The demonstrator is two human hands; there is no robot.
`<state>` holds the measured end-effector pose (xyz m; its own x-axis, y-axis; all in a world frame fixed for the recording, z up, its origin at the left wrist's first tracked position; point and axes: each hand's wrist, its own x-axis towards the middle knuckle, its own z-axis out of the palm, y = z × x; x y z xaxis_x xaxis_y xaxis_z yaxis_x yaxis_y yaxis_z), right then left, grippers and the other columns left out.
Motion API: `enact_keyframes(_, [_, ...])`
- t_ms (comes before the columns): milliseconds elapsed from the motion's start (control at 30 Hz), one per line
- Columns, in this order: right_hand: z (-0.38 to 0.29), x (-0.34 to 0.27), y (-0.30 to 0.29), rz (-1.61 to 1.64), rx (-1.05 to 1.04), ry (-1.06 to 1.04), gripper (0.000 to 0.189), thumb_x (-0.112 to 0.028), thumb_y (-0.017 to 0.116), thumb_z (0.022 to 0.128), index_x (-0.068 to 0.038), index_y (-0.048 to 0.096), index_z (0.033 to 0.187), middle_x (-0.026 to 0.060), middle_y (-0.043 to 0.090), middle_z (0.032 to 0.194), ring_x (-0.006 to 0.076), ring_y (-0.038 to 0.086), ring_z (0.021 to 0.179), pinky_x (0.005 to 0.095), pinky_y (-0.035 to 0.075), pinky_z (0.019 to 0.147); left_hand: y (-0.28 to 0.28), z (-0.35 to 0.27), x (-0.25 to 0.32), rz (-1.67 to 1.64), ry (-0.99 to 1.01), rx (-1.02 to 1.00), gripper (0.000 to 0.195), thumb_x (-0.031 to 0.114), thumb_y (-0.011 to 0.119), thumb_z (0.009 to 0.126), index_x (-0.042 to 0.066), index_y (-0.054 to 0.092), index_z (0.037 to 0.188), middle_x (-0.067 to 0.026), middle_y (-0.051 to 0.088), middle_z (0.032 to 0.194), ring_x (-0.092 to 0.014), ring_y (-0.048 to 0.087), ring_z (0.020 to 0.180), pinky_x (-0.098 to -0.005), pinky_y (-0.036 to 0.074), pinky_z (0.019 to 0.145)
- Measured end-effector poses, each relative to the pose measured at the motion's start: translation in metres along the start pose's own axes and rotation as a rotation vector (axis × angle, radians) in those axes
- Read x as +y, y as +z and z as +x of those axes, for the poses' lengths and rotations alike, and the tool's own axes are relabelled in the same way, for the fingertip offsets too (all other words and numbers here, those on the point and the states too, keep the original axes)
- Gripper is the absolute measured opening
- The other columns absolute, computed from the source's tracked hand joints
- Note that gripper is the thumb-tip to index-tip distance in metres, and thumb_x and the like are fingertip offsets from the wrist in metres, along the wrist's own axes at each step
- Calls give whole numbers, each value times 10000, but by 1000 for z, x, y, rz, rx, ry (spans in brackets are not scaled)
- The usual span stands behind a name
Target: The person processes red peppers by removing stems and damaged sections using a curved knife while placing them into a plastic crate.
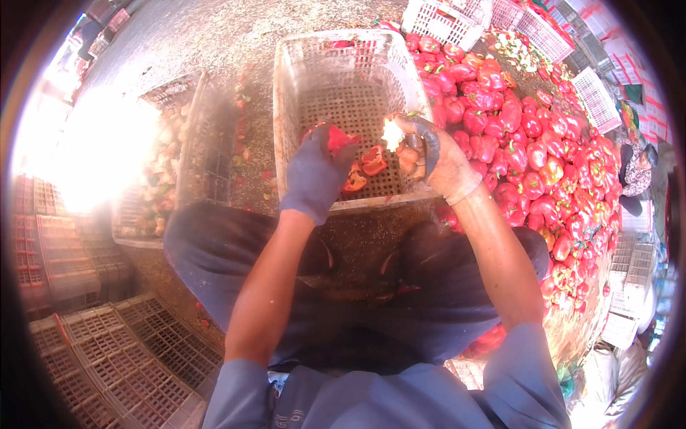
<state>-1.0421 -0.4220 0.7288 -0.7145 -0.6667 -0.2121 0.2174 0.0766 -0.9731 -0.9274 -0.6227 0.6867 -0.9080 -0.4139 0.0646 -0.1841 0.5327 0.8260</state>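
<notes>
A white plastic crate (351, 201) with a perforated floor stands before me between my knees. Above its left side, my left hand (315, 174), in a blue-grey glove, grips a red bell pepper piece (338, 138). Over the crate's right side, my right hand (447, 161) holds a pale, seedy pepper core (393, 134) at its fingertips; a bit of green shows by it. Something dark covers the right thumb; what it is I cannot tell. Cut red pepper pieces (373, 161) lie on the crate floor between the hands.
A big heap of whole red bell peppers (514, 128) spreads on the right. At left, a crate (185, 139) holds pale cores, partly lost in glare. Stacked crates (123, 354) stand lower left. A person (638, 169) sits at far right.
</notes>
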Motion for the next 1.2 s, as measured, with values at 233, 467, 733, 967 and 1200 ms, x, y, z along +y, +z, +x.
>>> enact_keyframes(233, [-9, 25, 16, -897, 102, -652, 379, -310, 737, 1063, -105, 629, 1363, -48, 661, 849, 59, 539, 571, 230, 391, 501, 5, -15, 22, -257, 460, 45, 410, 265, 836, 918, 65, 716, 1256, -163, 741, 946, -262, 738, 803, -392, 587, 718])
enact_keyframes(467, [-13, -11, 48, -191, 13, -214, 445, -351, 703, 1082, -58, 636, 1411, 2, 711, 1026, 20, 508, 606, 219, 379, 526, -105, -5, 34, 23, 338, 134, 182, 187, 717, 973, 77, 754, 1113, -138, 737, 928, -278, 719, 879, -404, 564, 805])
enact_keyframes(733, [-99, -73, -92, -37, 103, -364, 568, -497, 467, 1140, -21, 713, 1330, 10, 723, 914, 62, 606, 714, 225, 448, 623, -618, 48, -267, 1354, 673, 15, 553, 154, 862, 888, 93, 682, 1407, -71, 782, 1017, -233, 740, 863, -367, 605, 720])
enact_keyframes(967, [-370, 103, -263, -480, 1190, -25, 294, -277, 714, 1033, -51, 776, 1210, -16, 712, 824, 79, 607, 646, 272, 454, 581, -362, 32, -314, 262, -424, 244, 720, 594, 634, 1052, 82, 592, 1556, -204, 684, 1411, -305, 649, 1307, -440, 497, 1130])
enact_keyframes(1200, [-507, 306, -221, -837, 1174, 871, 593, -477, 841, 900, -126, 727, 1363, 108, 794, 1138, 283, 764, 992, 409, 597, 872, -364, 34, -281, 279, -405, 252, 681, 551, 619, 1063, 75, 594, 1549, -190, 681, 1414, -294, 651, 1302, -432, 500, 1126])
